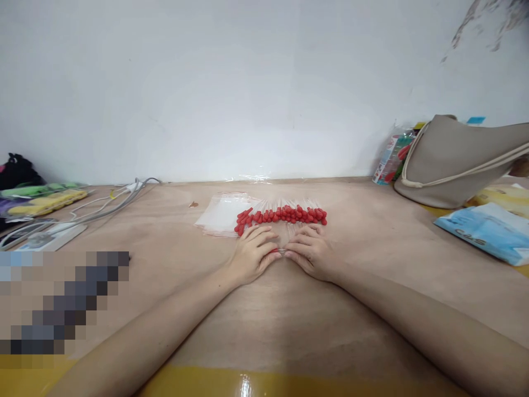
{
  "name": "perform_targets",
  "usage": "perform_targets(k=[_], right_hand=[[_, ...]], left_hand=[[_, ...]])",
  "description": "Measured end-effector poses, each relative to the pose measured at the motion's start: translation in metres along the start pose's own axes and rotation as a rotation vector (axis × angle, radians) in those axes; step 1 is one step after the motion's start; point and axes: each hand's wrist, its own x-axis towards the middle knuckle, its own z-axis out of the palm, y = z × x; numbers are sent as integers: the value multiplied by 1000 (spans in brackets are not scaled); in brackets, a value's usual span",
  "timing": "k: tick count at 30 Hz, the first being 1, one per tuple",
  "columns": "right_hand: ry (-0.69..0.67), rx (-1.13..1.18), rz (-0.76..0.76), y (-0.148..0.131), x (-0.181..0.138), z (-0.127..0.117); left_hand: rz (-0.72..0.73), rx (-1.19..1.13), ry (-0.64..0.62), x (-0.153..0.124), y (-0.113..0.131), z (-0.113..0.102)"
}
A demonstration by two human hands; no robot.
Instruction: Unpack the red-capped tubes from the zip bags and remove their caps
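- Head view: the left hand (pixel 254 256) and right hand (pixel 309 253) rest low over the table (pixel 264 320), fingertips facing each other just short of meeting.
- The left fingers are curled round the red end of a slim piece (pixel 275 251); its clear part reaches to the right thumb and fingers, which appear to pinch it.
- Just beyond the hands lies a row of red-bulbed clear tubes (pixel 289 213), bulbs toward the person; a stack of pale sheets or bags (pixel 221 215) sits at its left end.
- The step in hand seems to be handling one piece with both hands.
- A next move would call for a steady, light two-handed grip, keeping clear of the row.
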Motion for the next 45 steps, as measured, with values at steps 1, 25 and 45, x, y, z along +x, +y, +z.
perform_targets(k=[1,25,45], right_hand=[[1,14,-7,0,0,1],[17,-38,-238,-3,-4,-9],[83,-34,-200,6,-10,-20]], left_hand=[[1,5,-12,0,0,0],[-14,-9,-224,2,9,-15],[-41,8,-182,-7,2,-20]])
